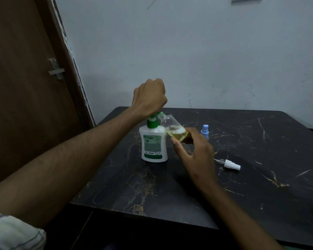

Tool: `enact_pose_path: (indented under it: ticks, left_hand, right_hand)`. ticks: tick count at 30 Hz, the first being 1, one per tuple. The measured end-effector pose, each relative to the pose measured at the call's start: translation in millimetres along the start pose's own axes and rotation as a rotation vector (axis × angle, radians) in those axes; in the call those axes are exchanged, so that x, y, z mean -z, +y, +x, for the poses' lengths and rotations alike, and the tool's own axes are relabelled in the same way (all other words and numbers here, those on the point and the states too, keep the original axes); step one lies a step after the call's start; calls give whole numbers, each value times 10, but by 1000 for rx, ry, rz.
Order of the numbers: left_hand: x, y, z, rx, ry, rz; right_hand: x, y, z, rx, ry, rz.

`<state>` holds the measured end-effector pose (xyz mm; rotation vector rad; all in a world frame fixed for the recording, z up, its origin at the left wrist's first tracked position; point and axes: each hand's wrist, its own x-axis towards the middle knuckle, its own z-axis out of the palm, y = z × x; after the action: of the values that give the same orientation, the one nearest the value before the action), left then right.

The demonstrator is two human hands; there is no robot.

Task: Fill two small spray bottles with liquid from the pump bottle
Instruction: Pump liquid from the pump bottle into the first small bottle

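left hand (pixel 149 97) fisted on pump (pixel 153 121), right hand (pixel 193 150) seemingly gripping bottle (pixel 172 128)

Head camera looks forward and down, close over the table (pixel 242 195)

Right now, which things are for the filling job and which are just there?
For the job: pump bottle, clear spray bottle being filled, its white sprayer top, blue-topped spray bottle.
Just there: door, its latch.

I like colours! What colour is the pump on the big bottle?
Green, seen in the head view: the pump tops the white bottle.
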<state>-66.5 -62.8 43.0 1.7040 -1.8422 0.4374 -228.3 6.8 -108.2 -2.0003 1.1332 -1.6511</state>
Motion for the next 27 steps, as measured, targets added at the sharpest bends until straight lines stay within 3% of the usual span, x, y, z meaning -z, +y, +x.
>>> enact_pose_path:
  ticks: [27]
  left_hand:
    - [21,-18,29,-50,2,5]
  right_hand:
    - [8,-8,-4,-6,-14,-8]
